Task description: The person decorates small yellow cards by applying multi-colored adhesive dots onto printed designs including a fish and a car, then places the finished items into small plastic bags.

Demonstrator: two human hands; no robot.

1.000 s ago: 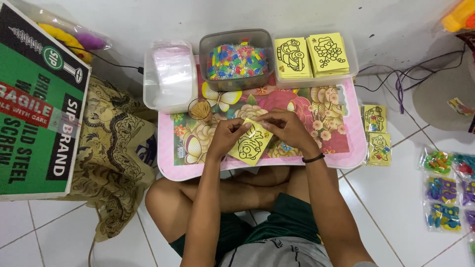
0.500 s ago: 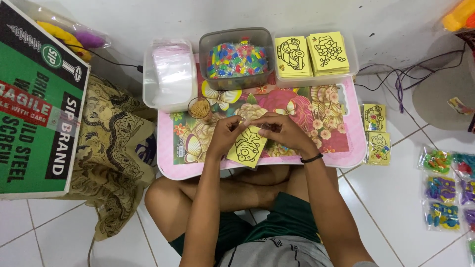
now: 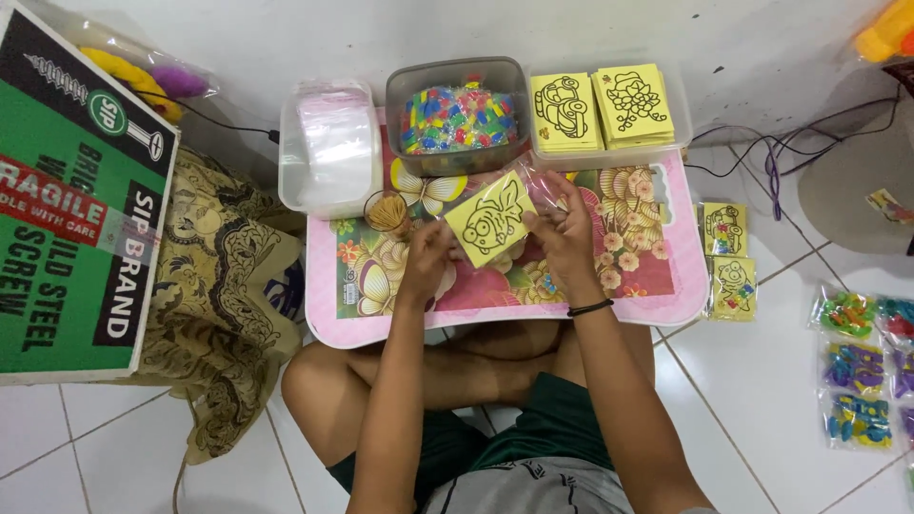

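1. The yellow card (image 3: 491, 219) is a small square sheet with a black line drawing of a cartoon fish; it is tilted, one corner up, and held above the pink lap table (image 3: 666, 305), between both hands.
2. The left hand (image 3: 428, 259) pinches the card's lower left edge between thumb and fingertips.
3. The right hand (image 3: 564, 228) grips the card's right side together with a clear plastic sleeve (image 3: 545, 187); its fingers are curled and pressed close, and a black band sits on the wrist.
4. At the table's far edge a clear tub (image 3: 457, 119) holds small multicoloured pieces.
5. Just right of it, a tray (image 3: 609, 157) carries two stacks of yellow drawing cards (image 3: 600, 105).
6. Left of the tub lies a clear box of plastic bags (image 3: 331, 143).
7. On the floor to the right lie two bagged yellow cards (image 3: 728, 262); farther right, small packets of coloured pieces (image 3: 857, 366).
8. At far left leans a large green, black and red cardboard box (image 3: 76, 200) with white lettering, against patterned cloth (image 3: 228, 286).
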